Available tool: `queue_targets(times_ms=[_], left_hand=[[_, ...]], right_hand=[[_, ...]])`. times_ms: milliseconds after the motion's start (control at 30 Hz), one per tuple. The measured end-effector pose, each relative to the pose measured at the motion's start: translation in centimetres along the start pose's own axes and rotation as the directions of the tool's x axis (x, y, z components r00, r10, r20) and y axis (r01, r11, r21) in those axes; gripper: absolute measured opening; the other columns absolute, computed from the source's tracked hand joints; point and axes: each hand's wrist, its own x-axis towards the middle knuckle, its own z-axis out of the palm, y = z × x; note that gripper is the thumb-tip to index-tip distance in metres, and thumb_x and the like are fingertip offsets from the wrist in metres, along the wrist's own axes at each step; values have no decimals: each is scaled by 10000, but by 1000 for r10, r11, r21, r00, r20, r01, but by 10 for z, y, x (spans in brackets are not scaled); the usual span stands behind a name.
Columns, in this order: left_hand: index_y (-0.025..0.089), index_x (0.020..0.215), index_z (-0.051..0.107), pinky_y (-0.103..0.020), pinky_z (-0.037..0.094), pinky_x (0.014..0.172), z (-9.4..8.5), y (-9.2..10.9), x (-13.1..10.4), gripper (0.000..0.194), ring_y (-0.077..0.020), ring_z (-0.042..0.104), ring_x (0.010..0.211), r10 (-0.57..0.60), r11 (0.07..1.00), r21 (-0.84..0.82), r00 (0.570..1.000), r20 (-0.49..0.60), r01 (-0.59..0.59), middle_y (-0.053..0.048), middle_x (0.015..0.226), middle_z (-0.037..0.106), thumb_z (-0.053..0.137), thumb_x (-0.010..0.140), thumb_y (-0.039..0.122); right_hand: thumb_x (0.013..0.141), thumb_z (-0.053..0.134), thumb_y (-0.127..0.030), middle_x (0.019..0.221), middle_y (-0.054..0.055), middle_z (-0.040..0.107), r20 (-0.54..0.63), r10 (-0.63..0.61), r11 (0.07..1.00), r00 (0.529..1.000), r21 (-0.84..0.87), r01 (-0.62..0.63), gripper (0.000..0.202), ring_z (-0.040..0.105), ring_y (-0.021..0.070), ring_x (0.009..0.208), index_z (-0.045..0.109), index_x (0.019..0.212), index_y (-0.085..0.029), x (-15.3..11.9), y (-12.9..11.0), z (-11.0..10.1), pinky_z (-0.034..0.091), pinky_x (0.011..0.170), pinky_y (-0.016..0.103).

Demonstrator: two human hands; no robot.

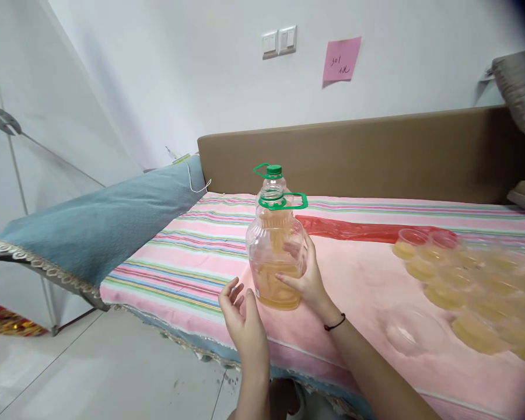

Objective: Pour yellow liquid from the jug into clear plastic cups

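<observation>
A clear plastic jug with a green carry handle and no cap stands upright on the pink cloth, partly filled with yellow liquid. My right hand grips its right side, thumb in front and fingers round behind. Close to the jug's lower left is my left hand, fingers curved and apart, holding nothing. Directly behind stands a second jug, mostly hidden, whose green cap shows above the first.
Several clear cups of yellow liquid crowd the right side, blurred. Nearer lies a clear, blurred cup or lid. Behind them stretches a red plastic bag. The sofa's backrest bounds the rear, and a blue-covered armrest the left.
</observation>
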Motion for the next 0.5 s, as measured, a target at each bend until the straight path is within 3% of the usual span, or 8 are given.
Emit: queue_targets(times_ms=[167, 300, 400, 500], left_hand=[[224, 1086, 555, -374, 436, 920, 0, -1, 1, 313, -220, 556, 1091, 24, 999, -37, 1000, -13, -24, -72, 1162, 584, 590, 839, 414], [210, 1003, 600, -360, 447, 927, -1, 1, 0, 281, -211, 589, 1051, 70, 996, -63, 996, 50, -67, -62, 1081, 626, 579, 846, 442], [212, 972, 619, -342, 474, 901, 2, 5, -4, 280, -192, 621, 980, 71, 989, -141, 980, 183, -45, -47, 1042, 647, 585, 847, 460], [215, 1029, 640, -336, 506, 848, 12, 7, -19, 343, -196, 641, 949, 48, 976, -214, 908, 416, 47, -56, 1046, 674, 563, 861, 504]], right_hand=[[562, 897, -408, 1286, 107, 532, -48, -14, 1000, 999, 13, 14, 1150, 533, 307, 1222, 209, 1478, -304, -10, -21, 0, 432, 1049, 557], [588, 877, -419, 1267, 83, 548, -61, -41, 999, 997, 16, 42, 1072, 552, 297, 1187, 268, 1466, -331, -19, -57, -13, 461, 1016, 535], [617, 863, -432, 1260, 75, 563, -48, -51, 998, 998, -27, 50, 1094, 571, 287, 1155, 225, 1501, -348, -30, -93, -32, 449, 1027, 533], [627, 858, -471, 1265, 77, 569, -36, -47, 996, 998, -80, 44, 1084, 571, 296, 1172, 227, 1501, -360, -49, -128, -58, 463, 1019, 523]])
